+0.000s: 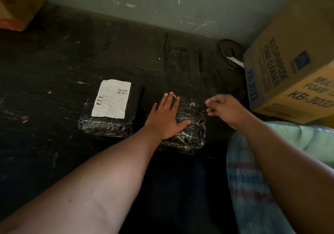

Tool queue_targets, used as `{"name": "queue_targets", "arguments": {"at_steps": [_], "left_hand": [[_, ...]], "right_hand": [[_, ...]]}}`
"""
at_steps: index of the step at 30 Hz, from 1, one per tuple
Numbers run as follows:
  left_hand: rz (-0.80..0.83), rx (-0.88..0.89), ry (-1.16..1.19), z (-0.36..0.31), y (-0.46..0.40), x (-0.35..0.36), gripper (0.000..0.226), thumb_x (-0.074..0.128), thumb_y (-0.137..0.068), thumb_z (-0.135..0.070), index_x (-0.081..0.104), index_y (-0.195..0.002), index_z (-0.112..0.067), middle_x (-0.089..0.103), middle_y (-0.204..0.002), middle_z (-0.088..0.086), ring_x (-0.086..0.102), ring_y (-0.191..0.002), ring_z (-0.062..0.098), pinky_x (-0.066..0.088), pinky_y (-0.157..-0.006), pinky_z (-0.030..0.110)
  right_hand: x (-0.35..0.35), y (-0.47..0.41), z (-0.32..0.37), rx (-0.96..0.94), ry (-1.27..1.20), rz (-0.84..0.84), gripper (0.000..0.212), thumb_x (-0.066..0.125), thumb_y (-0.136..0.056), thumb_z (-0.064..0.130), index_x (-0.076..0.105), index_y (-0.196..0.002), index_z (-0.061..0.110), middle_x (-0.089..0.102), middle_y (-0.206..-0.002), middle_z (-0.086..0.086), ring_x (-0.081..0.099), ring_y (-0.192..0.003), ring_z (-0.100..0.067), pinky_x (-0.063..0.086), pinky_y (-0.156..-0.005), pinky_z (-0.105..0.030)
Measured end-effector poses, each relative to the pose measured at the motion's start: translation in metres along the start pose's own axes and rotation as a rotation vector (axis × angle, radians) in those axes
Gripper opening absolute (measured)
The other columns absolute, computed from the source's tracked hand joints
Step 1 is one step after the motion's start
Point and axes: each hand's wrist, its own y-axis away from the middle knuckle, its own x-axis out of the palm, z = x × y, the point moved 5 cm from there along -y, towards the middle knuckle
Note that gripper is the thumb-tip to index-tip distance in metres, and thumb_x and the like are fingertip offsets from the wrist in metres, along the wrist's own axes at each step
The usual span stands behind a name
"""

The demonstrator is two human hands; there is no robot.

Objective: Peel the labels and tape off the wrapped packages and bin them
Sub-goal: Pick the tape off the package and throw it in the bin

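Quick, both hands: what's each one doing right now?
Left hand: open, fingers straight, pressing flat on the black plastic-wrapped package.
Right hand: fingers curled at that package's right edge; whether it pinches tape cannot be told.

Dim, uneven lighting. The dark floor (72,62) swallows detail. Glare streaks show on the plastic wrap of the package (189,125) under the flat left hand (166,114). The white label (111,98) beside it is brightest, print blurred. Wide-angle bending tilts the cardboard box (289,62) at the right edge; forearms nearest camera soft.
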Motion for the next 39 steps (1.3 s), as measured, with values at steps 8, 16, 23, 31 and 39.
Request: {"name": "queue_targets", "arguments": {"at_steps": [8, 16, 23, 31, 39], "left_hand": [[-0.103, 0.159, -0.163, -0.064, 0.017, -0.029, 0.084, 0.028, -0.101, -0.067, 0.005, -0.163, -0.014, -0.006, -0.17, 0.011, -0.007, -0.157, 0.026, 0.005, -0.126, 0.051], [-0.07, 0.401, 0.04, -0.232, 0.062, 0.001, 0.084, 0.033, -0.1, -0.068, 0.011, -0.163, -0.017, -0.003, -0.171, 0.008, -0.004, -0.157, 0.021, 0.003, -0.126, 0.047], [0.048, 0.344, 0.031, -0.285, 0.082, 0.038, 0.094, 0.024, -0.095, -0.076, -0.002, -0.163, -0.016, -0.025, -0.167, 0.009, -0.027, -0.152, 0.022, -0.002, -0.126, 0.048], [0.045, 0.311, -0.003, -0.28, 0.081, 0.04, 0.094, 0.025, -0.097, -0.073, -0.003, -0.163, -0.012, -0.027, -0.166, 0.007, -0.029, -0.151, 0.019, -0.002, -0.126, 0.048], [0.042, 0.302, -0.014, -0.278, 0.082, 0.04, 0.091, 0.028, -0.099, -0.07, -0.002, -0.163, -0.013, -0.026, -0.167, 0.005, -0.029, -0.151, 0.018, -0.002, -0.126, 0.047]], "right_hand": [[-0.108, 0.095, -0.007, -0.02, 0.063, -0.307, 0.019, 0.076, -0.081, 0.016, 0.062, -0.07, 0.008, 0.062, -0.061, -0.006, 0.058, -0.052, -0.013, 0.051, -0.056, -0.025], [-0.197, 0.203, -0.069, 0.099, 0.075, -0.505, 0.013, 0.067, -0.081, 0.0, 0.06, -0.07, 0.0, 0.066, -0.051, -0.008, 0.058, -0.04, -0.009, 0.048, -0.047, -0.018], [-0.236, 0.265, -0.099, 0.164, -0.045, -0.485, 0.01, 0.061, -0.084, -0.01, 0.058, -0.087, -0.001, 0.061, -0.067, -0.022, 0.062, -0.045, -0.022, 0.055, -0.054, -0.033], [-0.255, 0.275, -0.101, 0.102, 0.366, -0.522, 0.011, 0.072, -0.085, 0.025, 0.068, -0.081, 0.015, 0.058, -0.066, 0.001, 0.05, -0.054, -0.013, 0.041, -0.056, -0.026], [-0.25, 0.265, -0.097, 0.188, 0.627, -0.455, 0.019, 0.064, -0.088, 0.023, 0.058, -0.074, 0.012, 0.055, -0.067, 0.0, 0.05, -0.06, -0.015, 0.037, -0.051, -0.025]]}}
